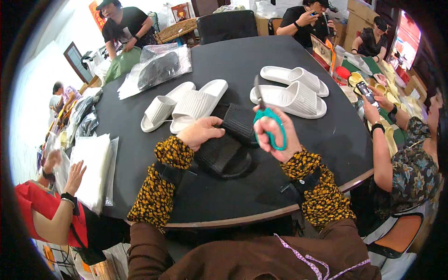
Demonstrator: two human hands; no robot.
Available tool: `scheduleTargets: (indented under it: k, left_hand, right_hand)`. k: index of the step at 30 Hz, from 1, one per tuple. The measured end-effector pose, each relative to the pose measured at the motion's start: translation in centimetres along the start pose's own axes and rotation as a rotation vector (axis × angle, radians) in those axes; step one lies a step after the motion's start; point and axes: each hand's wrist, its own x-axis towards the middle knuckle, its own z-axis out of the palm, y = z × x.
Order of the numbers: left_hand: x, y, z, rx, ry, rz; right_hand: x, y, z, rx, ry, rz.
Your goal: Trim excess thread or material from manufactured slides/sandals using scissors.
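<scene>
My right hand (pixel 291 134) is closed round the green handles of a pair of scissors (pixel 280 127), whose dark blades point up and away over the table. My left hand (pixel 201 132) has its fingers bent onto a black ribbed slipper (pixel 219 157) lying in front of me. A second black slipper (pixel 239 122) rests just beyond it, between my hands. Past my left hand sit two light grey slippers, a smaller-looking one (pixel 159 112) and another (pixel 192 109). Beyond my right hand lie two more light slippers, a nearer one (pixel 295 101) and a farther one (pixel 304 76).
Clear plastic bags (pixel 95 163) are stacked at the left edge, beside a person in red. A bagged dark item (pixel 161 67) lies at the far left of the black table (pixel 303 161). On the right, a person holds a phone (pixel 367 94). A black chair (pixel 227 28) stands behind the table.
</scene>
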Motion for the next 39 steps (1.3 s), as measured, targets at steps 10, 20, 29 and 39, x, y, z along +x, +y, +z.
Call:
scheduleTargets:
  k: [10,20,29,39]
  left_hand:
    - [0.2,6.6,1.8,-0.587,0.268,0.349]
    - [-1.1,11.9,4.0,-0.419,0.251,0.819]
    - [-1.6,6.8,3.6,0.029,0.591,0.67]
    - [-1.9,6.1,3.0,-0.128,0.597,0.596]
  right_hand:
    - [0.7,-4.6,-3.8,0.217,0.263,-0.426]
    - [0.4,-3.4,-2.9,0.204,0.293,-0.369]
    - [0.5,-1.4,-2.5,-0.504,0.052,-0.416]
    - [1.1,0.9,-2.4,-0.934,0.019,-0.281]
